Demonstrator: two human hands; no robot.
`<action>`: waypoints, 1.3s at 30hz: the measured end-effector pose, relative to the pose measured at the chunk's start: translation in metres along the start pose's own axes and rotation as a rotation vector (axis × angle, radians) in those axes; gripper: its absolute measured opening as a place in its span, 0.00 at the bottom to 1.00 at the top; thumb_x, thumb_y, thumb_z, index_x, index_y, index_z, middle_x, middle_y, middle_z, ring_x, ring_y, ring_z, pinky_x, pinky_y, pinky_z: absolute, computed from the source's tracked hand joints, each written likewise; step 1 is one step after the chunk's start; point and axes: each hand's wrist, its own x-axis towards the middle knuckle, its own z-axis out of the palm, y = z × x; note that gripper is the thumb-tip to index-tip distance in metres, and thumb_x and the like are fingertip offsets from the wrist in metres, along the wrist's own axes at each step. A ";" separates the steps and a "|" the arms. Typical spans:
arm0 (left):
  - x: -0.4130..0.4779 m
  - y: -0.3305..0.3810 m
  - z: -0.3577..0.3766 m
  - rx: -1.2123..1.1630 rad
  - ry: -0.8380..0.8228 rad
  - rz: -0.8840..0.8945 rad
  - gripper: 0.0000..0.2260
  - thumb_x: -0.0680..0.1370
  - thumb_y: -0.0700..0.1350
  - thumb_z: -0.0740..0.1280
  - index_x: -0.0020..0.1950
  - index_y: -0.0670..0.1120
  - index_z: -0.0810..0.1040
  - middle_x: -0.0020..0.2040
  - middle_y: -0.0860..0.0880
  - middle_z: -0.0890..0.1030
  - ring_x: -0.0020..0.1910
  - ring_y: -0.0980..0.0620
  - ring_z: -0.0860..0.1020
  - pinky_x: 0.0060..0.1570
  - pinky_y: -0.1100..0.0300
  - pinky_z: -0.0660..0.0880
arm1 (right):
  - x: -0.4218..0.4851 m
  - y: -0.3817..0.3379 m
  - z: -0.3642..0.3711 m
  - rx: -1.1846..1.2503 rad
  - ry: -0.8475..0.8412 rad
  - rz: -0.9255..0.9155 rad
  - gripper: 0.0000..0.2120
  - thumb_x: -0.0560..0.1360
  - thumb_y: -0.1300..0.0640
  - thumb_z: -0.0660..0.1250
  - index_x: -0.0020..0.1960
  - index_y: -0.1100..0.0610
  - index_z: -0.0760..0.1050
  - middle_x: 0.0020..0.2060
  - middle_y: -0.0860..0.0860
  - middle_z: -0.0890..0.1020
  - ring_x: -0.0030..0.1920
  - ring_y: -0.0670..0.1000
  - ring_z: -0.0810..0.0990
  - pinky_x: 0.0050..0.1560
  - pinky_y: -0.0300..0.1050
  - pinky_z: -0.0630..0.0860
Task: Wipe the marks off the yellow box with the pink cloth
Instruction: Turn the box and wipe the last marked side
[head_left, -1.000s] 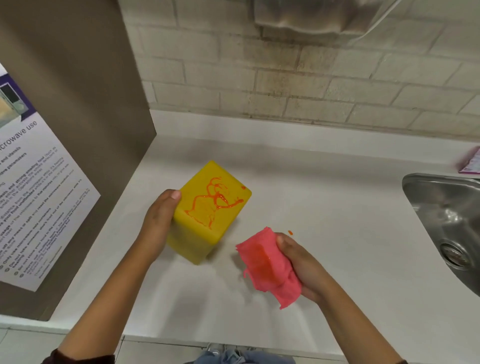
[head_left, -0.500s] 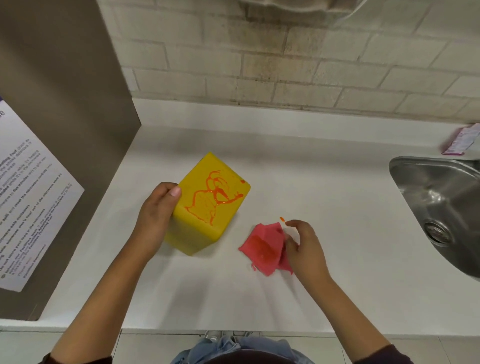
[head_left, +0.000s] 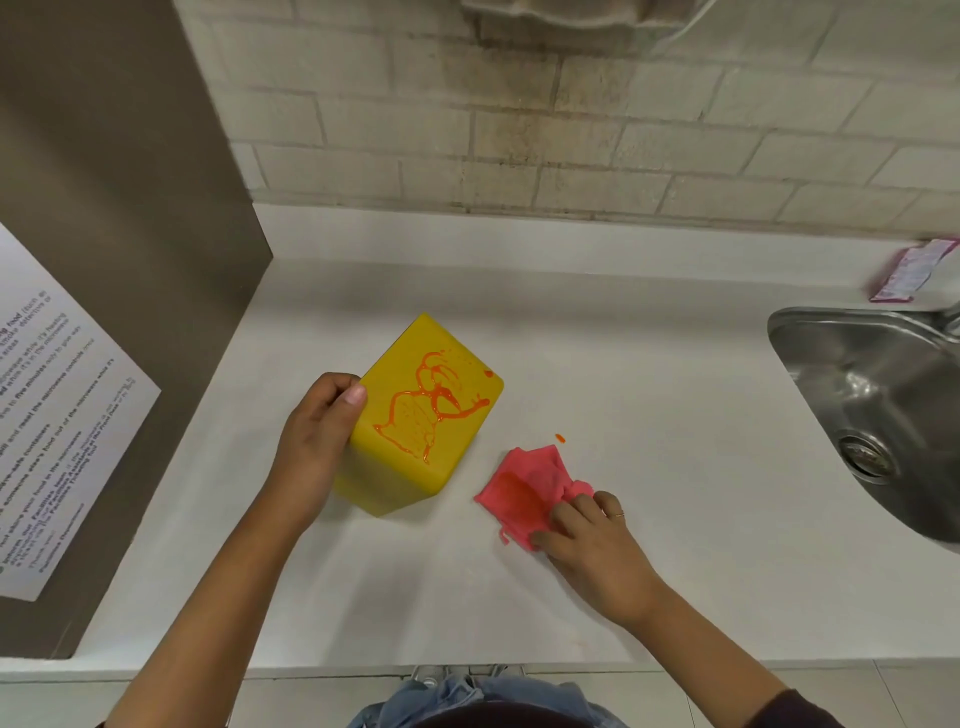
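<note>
The yellow box (head_left: 415, 457) stands on the white counter, its top face smeared with orange marks (head_left: 431, 405). My left hand (head_left: 317, 441) grips the box's left side, thumb on the top edge. The pink cloth (head_left: 524, 486), stained orange, lies flat on the counter to the right of the box. My right hand (head_left: 592, 540) rests on the cloth's near right corner, fingers pressing down on it.
A small orange drop (head_left: 559, 438) sits on the counter (head_left: 649, 405) just beyond the cloth. A steel sink (head_left: 878, 395) is at the right, with a pink packet (head_left: 914, 270) behind it. A brown panel with a printed notice (head_left: 57, 415) walls off the left.
My right hand has lowered the bunched pink cloth onto the counter, where it now lies spread flat under my fingers. My left hand keeps holding the box in place.
</note>
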 end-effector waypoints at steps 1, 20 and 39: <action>0.000 0.000 0.000 0.000 -0.001 -0.003 0.20 0.63 0.67 0.54 0.42 0.54 0.72 0.42 0.51 0.77 0.43 0.51 0.74 0.42 0.57 0.68 | 0.002 -0.002 -0.001 0.013 0.030 0.004 0.08 0.67 0.57 0.73 0.45 0.49 0.78 0.37 0.48 0.78 0.43 0.51 0.68 0.46 0.46 0.60; 0.004 0.000 -0.005 -0.002 0.009 -0.022 0.20 0.64 0.67 0.53 0.42 0.54 0.72 0.42 0.52 0.77 0.42 0.54 0.74 0.42 0.58 0.69 | 0.054 -0.046 -0.065 0.893 0.148 0.624 0.17 0.72 0.66 0.68 0.37 0.44 0.73 0.32 0.43 0.76 0.34 0.39 0.72 0.34 0.28 0.65; 0.005 -0.003 -0.007 0.002 0.000 -0.004 0.20 0.64 0.67 0.53 0.42 0.54 0.72 0.41 0.54 0.77 0.41 0.57 0.74 0.40 0.60 0.69 | 0.027 -0.071 -0.029 0.899 0.051 0.638 0.14 0.72 0.64 0.68 0.39 0.44 0.73 0.33 0.48 0.78 0.35 0.42 0.73 0.35 0.31 0.67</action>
